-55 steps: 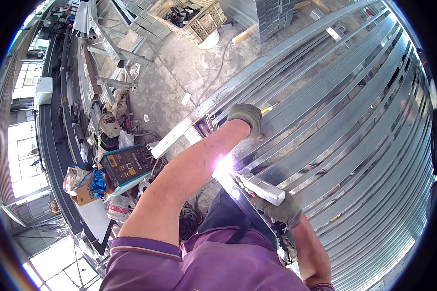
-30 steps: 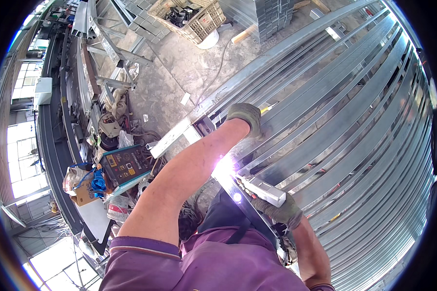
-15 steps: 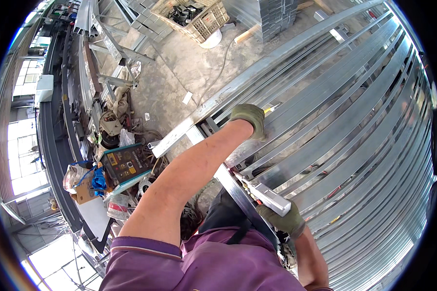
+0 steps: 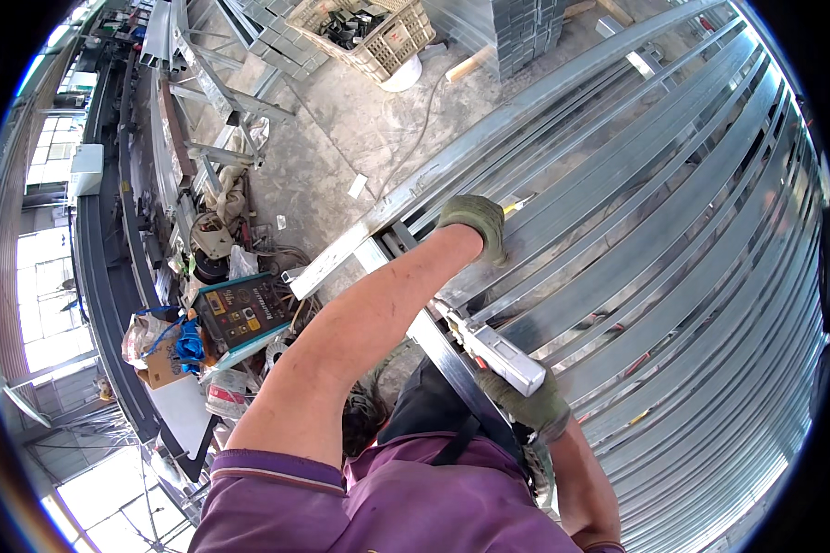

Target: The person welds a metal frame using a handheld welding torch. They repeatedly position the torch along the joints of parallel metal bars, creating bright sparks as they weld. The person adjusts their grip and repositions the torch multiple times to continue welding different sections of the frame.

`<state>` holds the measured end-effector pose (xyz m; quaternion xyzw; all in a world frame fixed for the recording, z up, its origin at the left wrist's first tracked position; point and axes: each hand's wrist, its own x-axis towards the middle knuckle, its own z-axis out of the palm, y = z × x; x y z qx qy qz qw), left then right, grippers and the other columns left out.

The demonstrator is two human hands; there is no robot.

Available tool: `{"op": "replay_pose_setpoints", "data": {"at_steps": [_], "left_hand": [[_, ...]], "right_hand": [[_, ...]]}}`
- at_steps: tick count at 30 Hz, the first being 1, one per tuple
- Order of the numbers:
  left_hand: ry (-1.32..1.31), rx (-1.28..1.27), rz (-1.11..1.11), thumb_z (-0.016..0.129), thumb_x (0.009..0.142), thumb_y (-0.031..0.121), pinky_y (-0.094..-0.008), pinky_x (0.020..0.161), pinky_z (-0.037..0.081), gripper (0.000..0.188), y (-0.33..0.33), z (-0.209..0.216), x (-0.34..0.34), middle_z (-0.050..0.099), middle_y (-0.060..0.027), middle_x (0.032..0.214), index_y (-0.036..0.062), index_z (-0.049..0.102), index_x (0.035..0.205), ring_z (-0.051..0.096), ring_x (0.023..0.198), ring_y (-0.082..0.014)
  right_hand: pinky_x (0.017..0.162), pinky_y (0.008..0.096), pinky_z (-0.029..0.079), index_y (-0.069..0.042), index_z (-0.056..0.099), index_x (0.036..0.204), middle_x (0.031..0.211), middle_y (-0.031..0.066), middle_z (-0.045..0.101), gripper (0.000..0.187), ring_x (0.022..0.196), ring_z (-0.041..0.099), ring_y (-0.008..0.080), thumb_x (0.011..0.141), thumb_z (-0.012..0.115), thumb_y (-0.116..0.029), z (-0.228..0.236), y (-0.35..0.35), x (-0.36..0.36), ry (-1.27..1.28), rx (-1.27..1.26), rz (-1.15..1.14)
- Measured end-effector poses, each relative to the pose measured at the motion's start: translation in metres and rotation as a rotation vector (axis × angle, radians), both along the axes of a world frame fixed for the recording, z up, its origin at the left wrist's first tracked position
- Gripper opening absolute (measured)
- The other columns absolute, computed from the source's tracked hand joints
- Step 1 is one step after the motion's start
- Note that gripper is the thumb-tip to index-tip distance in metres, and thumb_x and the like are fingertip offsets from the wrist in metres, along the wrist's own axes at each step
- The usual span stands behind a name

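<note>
My left hand, in a green work glove, is closed with its fingers curled down at the end of the long galvanized metal bars. What lies under its fingers is hidden. A small yellow piece shows beside it; I cannot tell whether it is held. In my right hand, also gloved, is a silver hand tool with a boxy body and a narrow front. That front end points up-left, close to the metal end bar of the frame, below my left hand.
A plastic crate of dark parts stands on the concrete floor at the far side, beside stacked metal tubes. To the left are a machine with a control panel, cables, a cardboard box and metal stands.
My right hand and the silver tool have shifted slightly up and to the left, along the end bar. The left hand stays in place.
</note>
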<state>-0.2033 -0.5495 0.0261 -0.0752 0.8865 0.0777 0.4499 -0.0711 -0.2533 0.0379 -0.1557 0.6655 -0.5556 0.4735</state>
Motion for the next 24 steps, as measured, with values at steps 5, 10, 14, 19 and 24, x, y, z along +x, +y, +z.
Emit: {"op": "replay_pose_setpoints", "data": {"at_steps": [5,10,14,19,24], "left_hand": [[0.021,-0.004,0.011,0.084,0.085,0.069,-0.0481,0.096,0.063,0.071,0.001,-0.002,0.001,0.084,-0.0169,0.119,0.0075,0.086,0.121,0.08,0.113,-0.0364],[-0.023,-0.013,0.019,0.084,0.086,0.068,-0.0486,0.096,0.063,0.07,0.003,0.004,-0.002,0.083,-0.0163,0.121,0.0085,0.085,0.122,0.08,0.114,-0.0362],[-0.037,-0.021,0.015,0.084,0.085,0.068,-0.0486,0.098,0.063,0.071,0.005,0.005,-0.004,0.083,-0.016,0.123,0.0088,0.085,0.124,0.079,0.115,-0.0355],[-0.04,-0.027,0.032,0.085,0.084,0.069,-0.0478,0.1,0.062,0.073,0.005,0.007,-0.004,0.083,-0.015,0.125,0.0094,0.085,0.125,0.079,0.117,-0.0346],[-0.039,-0.025,0.029,0.085,0.083,0.069,-0.0475,0.1,0.062,0.073,0.005,0.007,-0.005,0.083,-0.0146,0.126,0.0095,0.085,0.125,0.079,0.117,-0.0344]], "right_hand": [[0.095,0.0357,0.063,-0.006,0.08,0.134,0.121,0.0115,0.085,0.043,0.111,0.081,0.0196,0.099,0.09,-0.028,-0.011,-0.011,0.002,-0.079,-0.029,-0.034],[0.095,0.0355,0.063,-0.004,0.08,0.133,0.121,0.0116,0.085,0.045,0.112,0.08,0.0179,0.097,0.092,-0.027,-0.019,-0.022,0.007,-0.119,-0.036,-0.062],[0.095,0.0358,0.063,-0.004,0.081,0.129,0.121,0.0113,0.085,0.043,0.112,0.08,0.0181,0.095,0.094,-0.028,-0.034,-0.023,0.014,-0.105,-0.049,-0.057],[0.093,0.0367,0.063,-0.005,0.082,0.125,0.118,0.0109,0.085,0.041,0.109,0.081,0.0201,0.095,0.094,-0.031,-0.031,-0.028,0.014,-0.138,0.052,-0.024],[0.092,0.0371,0.063,-0.006,0.082,0.124,0.116,0.0104,0.085,0.041,0.107,0.082,0.0214,0.095,0.093,-0.033,-0.037,-0.028,0.015,-0.098,0.015,0.003]]}}
